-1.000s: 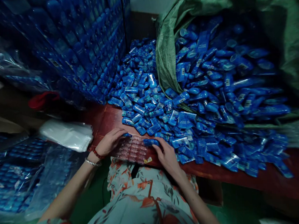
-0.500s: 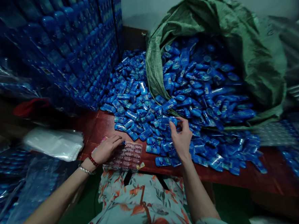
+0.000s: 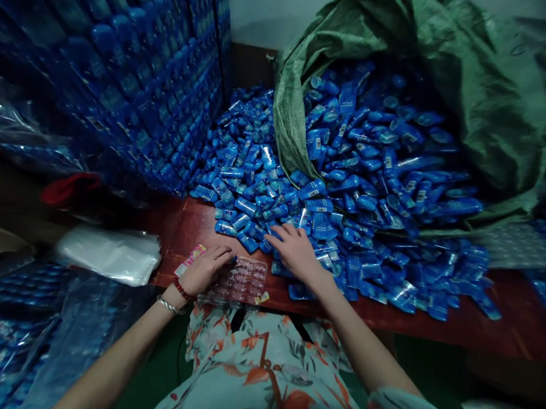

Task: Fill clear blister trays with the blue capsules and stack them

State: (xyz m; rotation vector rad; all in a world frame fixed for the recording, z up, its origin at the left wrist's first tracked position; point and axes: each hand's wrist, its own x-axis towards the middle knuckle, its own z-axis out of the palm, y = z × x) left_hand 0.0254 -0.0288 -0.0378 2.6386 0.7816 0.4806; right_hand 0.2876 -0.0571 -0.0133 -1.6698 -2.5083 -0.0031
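My left hand [image 3: 209, 269], with red beads and a silver bangle at its wrist, rests at the left side of a clear plastic tray [image 3: 245, 280] with rows of hollows. Its fingers are curled together, and a small dark blue bit shows at their tips, too little to name. Over the near edge of a heap of small blue bottles [image 3: 254, 196] is my right hand [image 3: 297, 252], palm down. Its fingers are bent and somewhat apart, touching the bottles near the tray; no bottle is plainly gripped. A pink and yellow printed piece [image 3: 193, 255] lies behind my left hand.
A green woven sack [image 3: 291, 123] lies open at the right, spilling more bottles onto the red tabletop [image 3: 167, 226]. Wrapped stacks of blue bottles [image 3: 140, 83] rise at the back left. Clear plastic bags [image 3: 114, 254] lie at the left edge, near a red cloth-like item [image 3: 71, 189].
My right hand has moved left from the middle of the heap, toward the tray, and its pinch has loosened. The left hand stays by the tray. The whole view has shifted slightly.
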